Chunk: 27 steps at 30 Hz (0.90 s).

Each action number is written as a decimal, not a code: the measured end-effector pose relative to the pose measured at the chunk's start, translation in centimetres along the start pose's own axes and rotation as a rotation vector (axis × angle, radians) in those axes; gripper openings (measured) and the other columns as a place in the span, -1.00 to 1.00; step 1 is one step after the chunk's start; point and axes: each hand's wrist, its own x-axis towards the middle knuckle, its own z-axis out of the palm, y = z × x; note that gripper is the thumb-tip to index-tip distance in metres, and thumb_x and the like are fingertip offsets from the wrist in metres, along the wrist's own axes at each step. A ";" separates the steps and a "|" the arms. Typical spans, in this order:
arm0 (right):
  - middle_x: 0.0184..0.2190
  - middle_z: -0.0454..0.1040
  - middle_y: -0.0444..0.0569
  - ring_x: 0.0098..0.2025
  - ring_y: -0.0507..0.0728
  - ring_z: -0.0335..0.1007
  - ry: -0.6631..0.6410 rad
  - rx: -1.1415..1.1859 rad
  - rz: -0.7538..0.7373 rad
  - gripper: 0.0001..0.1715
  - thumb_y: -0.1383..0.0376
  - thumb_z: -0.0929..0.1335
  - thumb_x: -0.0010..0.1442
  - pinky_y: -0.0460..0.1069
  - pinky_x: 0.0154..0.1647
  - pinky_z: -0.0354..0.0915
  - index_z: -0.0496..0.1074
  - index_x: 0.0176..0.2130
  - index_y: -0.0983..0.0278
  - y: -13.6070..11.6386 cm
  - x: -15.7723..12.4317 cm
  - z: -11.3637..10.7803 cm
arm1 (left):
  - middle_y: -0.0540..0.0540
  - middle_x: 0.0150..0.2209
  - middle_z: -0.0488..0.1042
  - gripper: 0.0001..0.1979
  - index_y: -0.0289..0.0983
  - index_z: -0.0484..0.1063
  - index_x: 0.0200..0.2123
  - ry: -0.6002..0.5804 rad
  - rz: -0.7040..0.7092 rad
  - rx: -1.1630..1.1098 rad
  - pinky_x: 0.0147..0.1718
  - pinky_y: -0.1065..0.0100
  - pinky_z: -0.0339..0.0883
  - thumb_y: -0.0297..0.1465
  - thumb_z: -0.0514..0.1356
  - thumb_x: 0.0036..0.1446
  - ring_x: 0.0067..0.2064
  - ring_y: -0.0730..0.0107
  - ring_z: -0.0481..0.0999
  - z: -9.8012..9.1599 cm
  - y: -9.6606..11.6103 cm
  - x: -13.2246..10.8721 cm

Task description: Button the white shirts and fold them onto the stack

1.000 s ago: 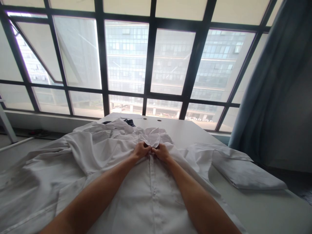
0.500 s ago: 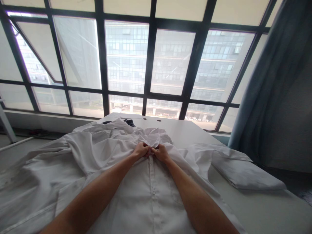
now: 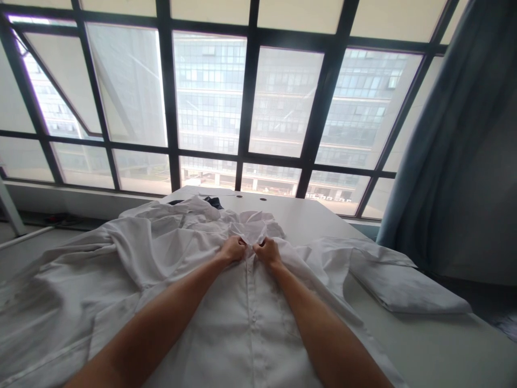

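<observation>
A white button-front garment [image 3: 226, 323], like a shirt or lab coat, lies spread over the table with its button strip running down the middle. At its neck, my left hand [image 3: 233, 249] pinches the left side of the collar. Opposite it, my right hand [image 3: 267, 251] is closed on the collar's right side. A small gap separates the two hands, and the collar [image 3: 252, 229] stands up just beyond them. One sleeve stretches out to the right. Both sets of fingertips are partly hidden in the cloth.
More crumpled white cloth [image 3: 181, 215] lies beyond the garment on the left, with a dark item [image 3: 214, 202] among it. A folded white cloth [image 3: 412, 285] rests on the white table [image 3: 436, 345] at right. Windows stand behind; a blue-grey curtain [image 3: 436, 161] hangs at right.
My hands have moved slightly apart at the collar, from nearly touching to a small gap. The garment lies almost as before.
</observation>
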 end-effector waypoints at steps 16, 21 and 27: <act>-0.55 0.55 -0.03 -0.48 0.06 0.40 -0.088 -0.092 -0.065 -0.84 0.33 0.39 0.03 -0.11 -0.48 0.14 0.52 -0.55 0.29 0.4 -0.1 -0.5 | -0.47 -0.19 0.58 -0.71 -0.42 0.59 -0.22 0.022 0.263 0.687 -0.08 0.03 0.35 -0.36 0.11 0.26 -0.09 -0.15 0.58 -0.1 1.3 -1.0; -0.62 0.50 -0.05 -0.53 0.03 0.37 -0.141 0.029 -0.008 -0.75 0.38 0.38 0.05 -0.13 -0.52 0.15 0.47 -0.62 0.30 0.4 -0.1 -0.7 | -0.43 -0.19 0.59 -0.70 -0.41 0.57 -0.24 0.022 0.263 0.689 -0.07 0.09 0.35 -0.37 0.07 0.29 -0.09 -0.07 0.58 0.1 1.0 -0.8; -0.62 0.53 0.00 -0.64 0.00 0.32 -0.174 0.120 0.082 -0.71 0.37 0.34 0.09 -0.12 -0.60 0.15 0.47 -0.62 0.32 0.1 0.0 -0.7 | -0.47 -0.14 0.57 -0.65 -0.43 0.53 -0.16 0.023 0.282 0.671 -0.09 0.08 0.35 -0.38 -0.02 0.35 -0.07 -0.10 0.58 -0.1 1.2 -1.3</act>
